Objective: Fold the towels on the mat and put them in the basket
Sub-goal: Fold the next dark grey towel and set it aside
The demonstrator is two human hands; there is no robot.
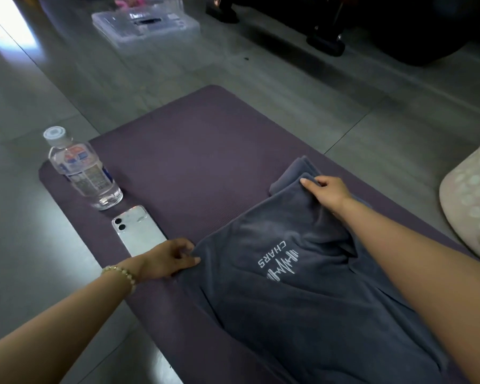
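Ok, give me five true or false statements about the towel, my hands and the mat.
1. The left hand pinches a corner of the grey towel. True.
2. The water bottle stands upright on the purple mat. True.
3. The phone lies on the towel. False: it lies on bare mat beside it.
4. The right hand holds the bottle. False: it grips the towel's far edge.
5. The towel is in the basket. False: it lies on the mat, outside the basket.

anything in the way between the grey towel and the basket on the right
Nothing visible. Only bare mat and floor lie between the towel and the basket. The bottle and phone sit on the opposite, left side.
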